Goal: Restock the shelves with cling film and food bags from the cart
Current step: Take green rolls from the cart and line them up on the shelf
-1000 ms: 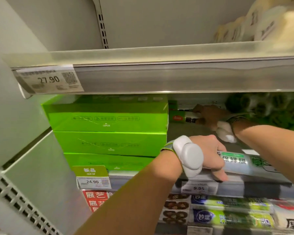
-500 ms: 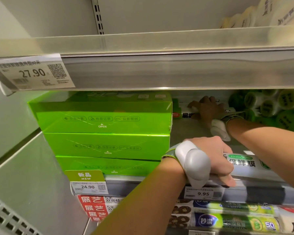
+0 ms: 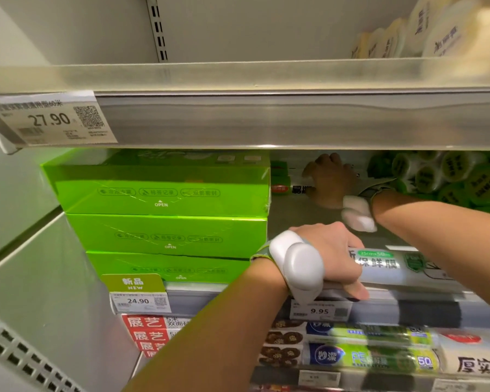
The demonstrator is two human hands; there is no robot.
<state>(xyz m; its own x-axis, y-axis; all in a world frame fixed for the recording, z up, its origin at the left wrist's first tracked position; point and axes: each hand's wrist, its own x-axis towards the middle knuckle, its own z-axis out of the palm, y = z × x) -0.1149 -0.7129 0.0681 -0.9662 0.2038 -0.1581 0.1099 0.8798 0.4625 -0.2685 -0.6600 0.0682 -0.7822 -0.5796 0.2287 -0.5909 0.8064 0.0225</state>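
My left hand (image 3: 331, 258) grips a silver-white cling film roll (image 3: 393, 267) with a green label. The roll lies along the front edge of the middle shelf (image 3: 408, 302). My right hand (image 3: 330, 179) reaches deep into the same shelf. Its fingers curl over a white and green cling film box (image 3: 283, 188) with a red mark, at the back. A stack of three bright green food bag boxes (image 3: 164, 210) stands just left of both hands.
Green-capped rolls (image 3: 441, 176) are piled at the right of the shelf, beside my right forearm. The upper shelf rail (image 3: 266, 120) hangs low over the opening. More rolls (image 3: 365, 357) and red boxes (image 3: 145, 332) fill the shelf below. Price tags line the rails.
My right hand has slid a little further back onto the box at the rear. My left hand keeps its hold on the roll at the shelf front.
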